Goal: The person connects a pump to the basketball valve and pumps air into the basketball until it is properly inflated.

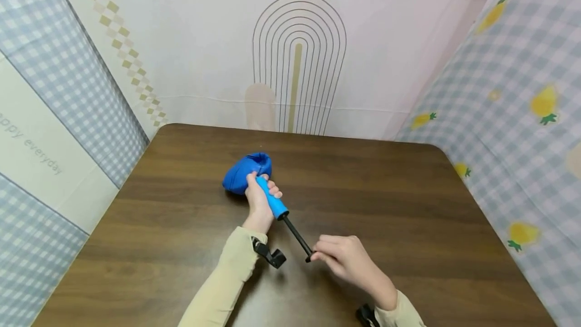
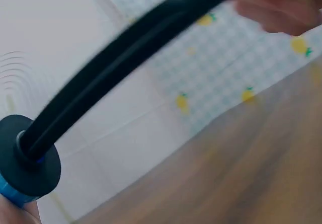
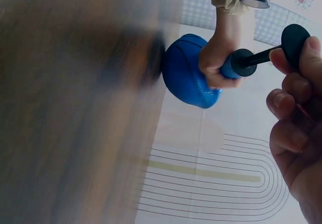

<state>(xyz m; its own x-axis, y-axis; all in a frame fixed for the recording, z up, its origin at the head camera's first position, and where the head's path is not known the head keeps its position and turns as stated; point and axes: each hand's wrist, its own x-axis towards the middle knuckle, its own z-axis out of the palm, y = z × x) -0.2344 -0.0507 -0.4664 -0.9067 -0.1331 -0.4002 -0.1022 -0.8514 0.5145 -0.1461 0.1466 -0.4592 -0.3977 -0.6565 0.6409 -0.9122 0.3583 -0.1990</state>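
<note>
My left hand (image 1: pixel 258 205) grips the bright blue barrel of a hand pump (image 1: pixel 275 205), held slantwise above the table. Beyond that hand is a blue ball (image 1: pixel 240 174), sunken and folded at its top. The barrel's far end points to the ball; the join between them is hidden by the fingers. The black plunger rod (image 1: pixel 297 233) is drawn far out of the barrel, toward my right hand (image 1: pixel 349 260). In the right wrist view, the thumb and fingers pinch the black disc handle (image 3: pixel 296 42) at the rod's end. The rod fills much of the left wrist view.
A brown wood-grain table (image 1: pixel 386 191) lies under both hands. Behind it hangs a white patterned cloth (image 1: pixel 195 44), with checked cloths at the left (image 1: pixel 104 130) and right (image 1: pixel 513 165). Black straps with mounts sit on both wrists.
</note>
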